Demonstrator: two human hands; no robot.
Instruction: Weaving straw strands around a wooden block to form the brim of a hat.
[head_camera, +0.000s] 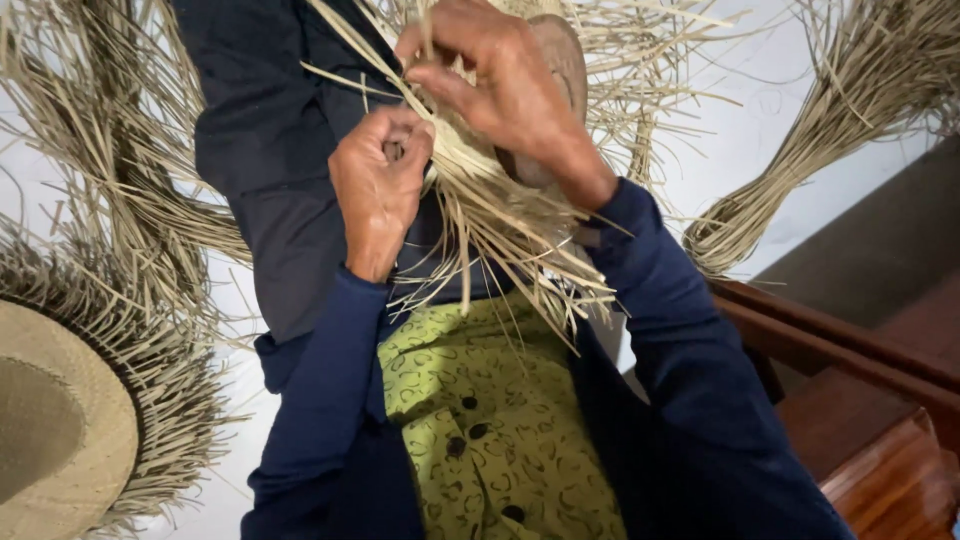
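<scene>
View looking down a person's chest and lap: a dark blue jacket (690, 400) hangs open over a green patterned shirt (490, 420) with dark buttons, above dark trousers (270, 150). On the pale floor (760, 130) lie loose bundles of straw (110, 150), and at lower left a woven straw hat (60, 420) with an unfinished fringed edge. A wooden chair arm (850, 360) shows at right. On the lap sits a half-woven straw piece (500, 200), strands trailing toward the shirt. The right hand (500, 80) presses on top, fingers pinching strands. The left hand (380, 185) is closed in a fist around strands beside it
</scene>
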